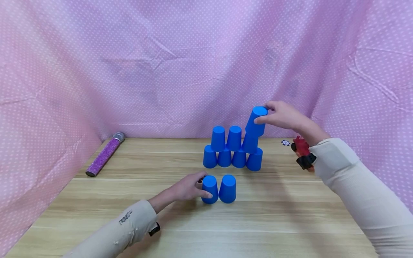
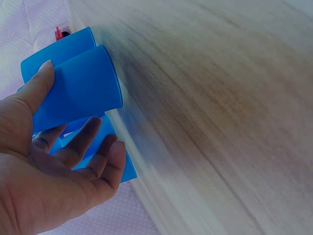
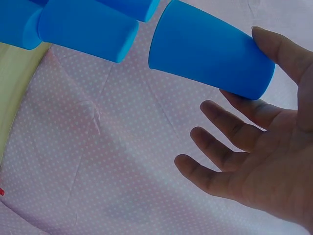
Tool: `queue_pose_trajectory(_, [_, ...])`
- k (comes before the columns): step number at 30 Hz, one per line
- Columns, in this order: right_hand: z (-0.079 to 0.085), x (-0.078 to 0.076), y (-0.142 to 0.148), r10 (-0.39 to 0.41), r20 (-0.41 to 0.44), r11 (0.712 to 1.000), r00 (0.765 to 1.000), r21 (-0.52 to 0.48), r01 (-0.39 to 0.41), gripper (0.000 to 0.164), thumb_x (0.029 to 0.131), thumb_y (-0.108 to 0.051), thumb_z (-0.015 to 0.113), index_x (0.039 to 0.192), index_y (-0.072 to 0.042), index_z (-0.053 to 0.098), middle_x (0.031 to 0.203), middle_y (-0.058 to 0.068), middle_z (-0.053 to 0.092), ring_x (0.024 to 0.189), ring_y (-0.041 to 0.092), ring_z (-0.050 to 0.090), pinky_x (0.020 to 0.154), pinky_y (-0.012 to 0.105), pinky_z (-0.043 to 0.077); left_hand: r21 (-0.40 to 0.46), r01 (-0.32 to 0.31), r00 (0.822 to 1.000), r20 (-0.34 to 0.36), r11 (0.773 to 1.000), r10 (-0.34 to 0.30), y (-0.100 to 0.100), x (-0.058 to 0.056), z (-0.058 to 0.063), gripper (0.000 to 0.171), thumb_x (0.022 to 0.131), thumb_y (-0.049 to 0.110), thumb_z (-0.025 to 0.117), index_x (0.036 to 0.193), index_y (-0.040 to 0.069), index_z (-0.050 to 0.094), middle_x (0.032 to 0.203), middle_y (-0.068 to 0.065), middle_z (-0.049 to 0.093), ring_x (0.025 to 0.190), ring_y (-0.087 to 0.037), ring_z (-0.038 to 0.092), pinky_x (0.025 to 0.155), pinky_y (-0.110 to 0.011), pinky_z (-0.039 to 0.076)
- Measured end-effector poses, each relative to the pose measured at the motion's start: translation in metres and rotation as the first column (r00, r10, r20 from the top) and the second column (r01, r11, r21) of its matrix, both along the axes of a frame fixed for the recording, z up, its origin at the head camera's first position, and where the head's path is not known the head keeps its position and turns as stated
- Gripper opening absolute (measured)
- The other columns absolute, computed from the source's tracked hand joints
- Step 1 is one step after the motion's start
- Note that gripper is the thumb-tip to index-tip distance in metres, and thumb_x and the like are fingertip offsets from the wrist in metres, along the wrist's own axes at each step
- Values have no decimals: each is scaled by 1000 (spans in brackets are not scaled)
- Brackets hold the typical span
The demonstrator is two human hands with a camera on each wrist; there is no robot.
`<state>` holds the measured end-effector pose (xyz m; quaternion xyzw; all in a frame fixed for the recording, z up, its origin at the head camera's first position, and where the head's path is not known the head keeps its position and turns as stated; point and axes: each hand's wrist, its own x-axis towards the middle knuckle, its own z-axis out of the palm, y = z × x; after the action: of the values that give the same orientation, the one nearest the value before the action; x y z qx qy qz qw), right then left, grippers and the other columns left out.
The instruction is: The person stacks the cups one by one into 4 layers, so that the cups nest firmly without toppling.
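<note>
My right hand (image 1: 284, 115) pinches an upside-down blue cup (image 1: 255, 123) near its base, thumb on one side and forefinger on the other. In the right wrist view this cup (image 3: 210, 51) is tilted and a gap parts it from the nearest stacked cup (image 3: 90, 29). Below, a stack has three upturned blue cups (image 1: 218, 139) standing on a row of several more (image 1: 224, 158). At the front, my left hand (image 1: 187, 186) grips an upturned blue cup (image 1: 210, 186), its thumb (image 2: 41, 85) along the side. Close to its right stands another blue cup (image 1: 227, 190).
A microphone with a glittery purple handle (image 1: 104, 156) lies at the table's left. Under the right forearm are a red and black toy (image 1: 303, 150) and a poker chip (image 1: 285, 143). Pink dotted cloth (image 1: 161, 71) hangs around the wooden table (image 1: 129, 193).
</note>
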<state>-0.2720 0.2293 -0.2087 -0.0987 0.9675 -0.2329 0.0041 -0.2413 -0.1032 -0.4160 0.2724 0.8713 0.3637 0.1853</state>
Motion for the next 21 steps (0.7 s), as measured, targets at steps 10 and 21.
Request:
queue_pose_trajectory(10, [-2,-20,-8,-36,29,999,999,4,36,77,93,-55,61,146,-2,44,146,28,49,134,50,45,105,70,39,-3,2,1000,4,1000,-2,0,0,-2,52,88,39,76,130,19,53,133,-5,63,131,-35,56,104,-58,49])
queue_pose_trajectory(21, [-11,-41,-20,-25,6,999,1000,21,25,77,94,-50,61,147,2,42,146,30,49,134,49,47,106,66,42,1,8,1000,4,1000,-8,-1,-1,-1,50,89,41,75,129,22,52,132,-2,63,131,-32,56,105,-56,48])
